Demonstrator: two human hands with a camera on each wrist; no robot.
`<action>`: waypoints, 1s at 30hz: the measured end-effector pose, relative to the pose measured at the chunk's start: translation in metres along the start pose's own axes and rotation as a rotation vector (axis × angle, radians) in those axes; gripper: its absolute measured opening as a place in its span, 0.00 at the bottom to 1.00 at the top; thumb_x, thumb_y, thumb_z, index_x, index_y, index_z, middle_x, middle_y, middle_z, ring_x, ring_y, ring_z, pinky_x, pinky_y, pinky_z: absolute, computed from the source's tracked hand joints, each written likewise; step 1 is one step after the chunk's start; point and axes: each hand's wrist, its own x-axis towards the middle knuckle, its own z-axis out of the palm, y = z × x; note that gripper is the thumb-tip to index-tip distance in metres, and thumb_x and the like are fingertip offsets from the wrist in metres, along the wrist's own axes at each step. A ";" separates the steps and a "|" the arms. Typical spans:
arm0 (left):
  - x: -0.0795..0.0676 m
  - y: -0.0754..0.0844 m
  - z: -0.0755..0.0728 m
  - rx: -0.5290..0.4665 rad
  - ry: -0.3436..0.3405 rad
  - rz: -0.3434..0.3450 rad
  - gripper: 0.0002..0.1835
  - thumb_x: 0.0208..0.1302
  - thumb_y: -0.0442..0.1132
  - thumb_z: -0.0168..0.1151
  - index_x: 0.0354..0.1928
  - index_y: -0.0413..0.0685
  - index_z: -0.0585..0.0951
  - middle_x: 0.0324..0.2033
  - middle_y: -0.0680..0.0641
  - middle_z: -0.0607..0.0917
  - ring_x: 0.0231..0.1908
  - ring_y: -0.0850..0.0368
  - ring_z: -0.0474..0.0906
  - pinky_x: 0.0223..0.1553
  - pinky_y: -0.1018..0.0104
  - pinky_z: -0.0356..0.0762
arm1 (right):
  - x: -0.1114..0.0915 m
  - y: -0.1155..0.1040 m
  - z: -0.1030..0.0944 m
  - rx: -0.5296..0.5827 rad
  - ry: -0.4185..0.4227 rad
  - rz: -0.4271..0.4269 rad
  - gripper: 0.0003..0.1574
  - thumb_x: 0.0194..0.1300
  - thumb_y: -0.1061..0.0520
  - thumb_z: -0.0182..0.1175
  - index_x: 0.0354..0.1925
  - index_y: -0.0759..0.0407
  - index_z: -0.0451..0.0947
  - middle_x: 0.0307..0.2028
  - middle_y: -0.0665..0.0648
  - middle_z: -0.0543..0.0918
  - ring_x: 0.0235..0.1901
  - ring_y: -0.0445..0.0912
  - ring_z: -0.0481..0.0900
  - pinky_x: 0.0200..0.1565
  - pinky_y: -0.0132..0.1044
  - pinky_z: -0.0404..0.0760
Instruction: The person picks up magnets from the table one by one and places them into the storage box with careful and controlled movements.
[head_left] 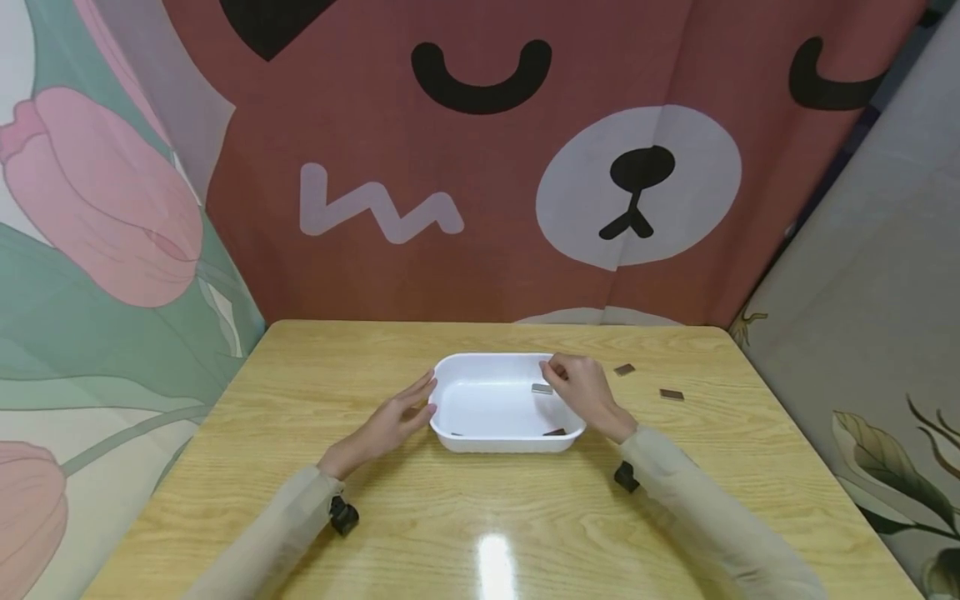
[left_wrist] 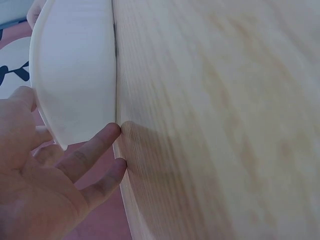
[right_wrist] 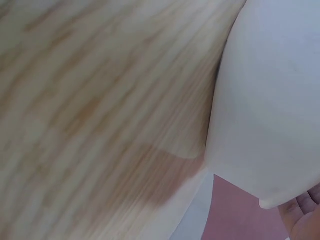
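Observation:
A white rectangular tray [head_left: 495, 444] stands on the table. At its left end, my left hand [head_left: 392, 423] touches the rim with its fingers spread; in the left wrist view the thumb meets the rim and two fingers stretch toward the table. My right hand [head_left: 587, 389] reaches over the right rim, fingers curled. Just below its fingertips is a small silvery flat piece [head_left: 542, 388] inside the tray. I cannot tell whether the curled fingers pinch anything. A dark brown flat piece [head_left: 555, 432] lies by the tray's near wall. The right wrist view shows mostly the tray's outer wall [right_wrist: 270, 100].
Two small dark brown flat pieces, one farther back [head_left: 624, 369] and one more to the right [head_left: 671, 394], lie on the wooden table [head_left: 420, 525] right of the tray. A bear-patterned cloth [head_left: 360, 283] hangs behind the table, with patterned cloths at both sides.

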 end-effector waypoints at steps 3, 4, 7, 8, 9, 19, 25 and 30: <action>0.000 0.002 -0.001 0.008 -0.002 -0.001 0.31 0.77 0.45 0.52 0.73 0.36 0.60 0.76 0.46 0.50 0.67 0.44 0.66 0.57 0.67 0.76 | 0.001 0.001 -0.002 -0.004 0.003 -0.002 0.13 0.70 0.58 0.61 0.26 0.56 0.83 0.19 0.45 0.80 0.16 0.36 0.70 0.18 0.30 0.72; 0.001 0.002 -0.001 0.007 -0.003 0.000 0.31 0.77 0.45 0.52 0.73 0.35 0.60 0.76 0.46 0.50 0.67 0.44 0.65 0.57 0.67 0.76 | 0.001 0.001 -0.003 -0.008 0.002 0.001 0.13 0.70 0.58 0.61 0.26 0.56 0.83 0.19 0.45 0.80 0.16 0.36 0.70 0.18 0.30 0.73; 0.001 0.004 -0.002 0.007 -0.009 -0.005 0.31 0.77 0.46 0.51 0.73 0.35 0.60 0.76 0.47 0.49 0.68 0.44 0.64 0.58 0.66 0.76 | 0.001 0.001 -0.005 -0.020 0.004 0.003 0.14 0.69 0.58 0.61 0.26 0.57 0.83 0.19 0.47 0.81 0.16 0.36 0.71 0.19 0.30 0.73; 0.001 0.005 -0.002 0.006 -0.011 -0.006 0.31 0.77 0.46 0.51 0.73 0.36 0.59 0.76 0.47 0.49 0.68 0.44 0.63 0.58 0.66 0.76 | 0.000 0.001 -0.005 -0.023 0.007 0.002 0.14 0.69 0.58 0.61 0.26 0.57 0.83 0.19 0.47 0.81 0.16 0.36 0.71 0.19 0.30 0.74; 0.001 0.005 -0.002 0.005 -0.013 -0.008 0.31 0.78 0.46 0.51 0.74 0.36 0.59 0.76 0.47 0.49 0.68 0.44 0.63 0.58 0.66 0.76 | 0.000 0.000 -0.005 -0.025 0.009 0.000 0.14 0.69 0.58 0.61 0.26 0.57 0.83 0.19 0.47 0.81 0.16 0.36 0.71 0.19 0.30 0.74; 0.000 0.003 -0.001 0.013 -0.012 -0.010 0.32 0.77 0.47 0.51 0.74 0.37 0.59 0.76 0.47 0.49 0.66 0.44 0.67 0.58 0.65 0.76 | -0.003 0.001 -0.009 -0.039 0.046 -0.036 0.14 0.68 0.58 0.62 0.24 0.55 0.82 0.18 0.45 0.80 0.16 0.35 0.69 0.18 0.29 0.71; 0.000 0.003 -0.001 0.007 -0.010 -0.010 0.32 0.77 0.47 0.51 0.74 0.37 0.59 0.76 0.47 0.49 0.64 0.44 0.70 0.58 0.64 0.76 | -0.003 0.000 -0.012 -0.034 0.051 -0.043 0.13 0.68 0.59 0.63 0.25 0.56 0.82 0.18 0.45 0.79 0.16 0.35 0.69 0.18 0.30 0.71; 0.000 0.001 0.000 0.019 -0.007 -0.011 0.32 0.77 0.48 0.51 0.74 0.37 0.59 0.76 0.47 0.49 0.67 0.44 0.65 0.59 0.63 0.75 | -0.004 0.000 -0.013 -0.029 0.057 -0.052 0.13 0.68 0.59 0.62 0.25 0.56 0.82 0.18 0.46 0.79 0.16 0.35 0.69 0.17 0.29 0.71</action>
